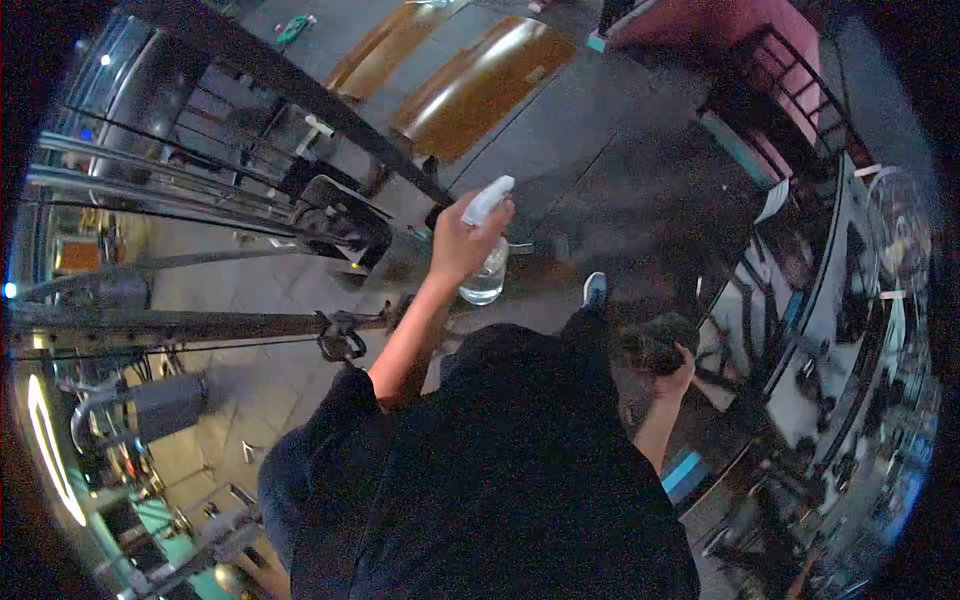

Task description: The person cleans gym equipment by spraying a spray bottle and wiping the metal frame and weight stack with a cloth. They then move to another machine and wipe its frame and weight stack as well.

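Spray bottle (487, 278) in left hand (462, 240), cloth (648, 345) clenched in right hand (680, 372), floor (600, 150) open ahead

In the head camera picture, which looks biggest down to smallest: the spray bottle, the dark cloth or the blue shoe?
1. spray bottle in the left hand and dark cloth in the right hand: they look much alike and each is partly hidden, so no ranking.
2. blue shoe: smallest, though it is farther from the camera.
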`<state>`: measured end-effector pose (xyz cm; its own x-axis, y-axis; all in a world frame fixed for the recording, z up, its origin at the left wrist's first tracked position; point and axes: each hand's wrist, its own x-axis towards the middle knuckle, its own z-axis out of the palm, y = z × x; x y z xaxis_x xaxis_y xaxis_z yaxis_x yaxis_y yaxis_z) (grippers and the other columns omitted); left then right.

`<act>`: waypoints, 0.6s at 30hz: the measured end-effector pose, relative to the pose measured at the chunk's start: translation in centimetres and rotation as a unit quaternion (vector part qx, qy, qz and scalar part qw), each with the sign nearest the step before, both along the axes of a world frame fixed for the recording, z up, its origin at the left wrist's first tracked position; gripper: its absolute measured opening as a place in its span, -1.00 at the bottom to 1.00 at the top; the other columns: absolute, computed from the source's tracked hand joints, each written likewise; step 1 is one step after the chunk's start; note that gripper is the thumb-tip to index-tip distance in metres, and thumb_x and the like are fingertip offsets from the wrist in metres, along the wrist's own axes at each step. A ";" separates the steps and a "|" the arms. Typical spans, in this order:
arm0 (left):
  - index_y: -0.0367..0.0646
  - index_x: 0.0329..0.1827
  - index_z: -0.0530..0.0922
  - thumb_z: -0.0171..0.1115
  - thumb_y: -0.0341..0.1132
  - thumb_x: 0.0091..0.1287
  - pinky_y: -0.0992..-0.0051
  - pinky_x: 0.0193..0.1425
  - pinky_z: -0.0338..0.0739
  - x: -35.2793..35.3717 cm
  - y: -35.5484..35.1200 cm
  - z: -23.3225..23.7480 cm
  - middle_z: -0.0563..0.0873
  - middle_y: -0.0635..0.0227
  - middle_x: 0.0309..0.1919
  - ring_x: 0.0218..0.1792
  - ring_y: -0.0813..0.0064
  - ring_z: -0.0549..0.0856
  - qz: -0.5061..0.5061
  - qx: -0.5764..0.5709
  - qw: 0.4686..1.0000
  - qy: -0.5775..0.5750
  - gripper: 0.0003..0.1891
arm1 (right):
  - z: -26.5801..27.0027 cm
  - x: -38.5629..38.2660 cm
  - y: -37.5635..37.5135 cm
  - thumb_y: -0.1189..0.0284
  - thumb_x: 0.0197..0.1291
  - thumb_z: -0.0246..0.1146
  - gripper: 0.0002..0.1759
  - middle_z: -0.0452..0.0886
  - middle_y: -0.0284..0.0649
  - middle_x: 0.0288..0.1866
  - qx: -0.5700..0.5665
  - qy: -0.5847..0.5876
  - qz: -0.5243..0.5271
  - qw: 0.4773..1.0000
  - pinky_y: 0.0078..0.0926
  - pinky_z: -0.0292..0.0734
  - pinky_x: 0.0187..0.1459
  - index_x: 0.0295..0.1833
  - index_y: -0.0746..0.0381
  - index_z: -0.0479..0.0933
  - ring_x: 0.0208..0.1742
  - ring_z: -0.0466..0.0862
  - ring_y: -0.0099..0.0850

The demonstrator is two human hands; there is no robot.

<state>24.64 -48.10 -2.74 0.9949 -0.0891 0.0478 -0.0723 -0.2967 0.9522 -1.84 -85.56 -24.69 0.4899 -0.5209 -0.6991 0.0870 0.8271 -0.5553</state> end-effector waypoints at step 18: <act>-0.32 0.05 0.70 0.44 -0.21 0.42 0.53 -0.28 0.63 18.1 -10.6 -1.8 0.81 0.38 -0.32 -0.37 0.63 0.73 0.379 -0.071 0.922 -0.017 -0.67 | 9.6 51.2 -20.7 0.06 0.47 0.15 -0.32 0.42 -0.07 0.54 0.105 -0.469 0.251 0.840 0.03 0.07 0.63 0.54 0.23 0.35 0.54 0.38 -0.03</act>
<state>42.78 -58.74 -4.56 0.7663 0.6415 0.0372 0.0744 -0.1461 0.9865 49.36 -106.22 -15.12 0.9977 0.0024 0.0674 0.0162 0.9615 -0.2743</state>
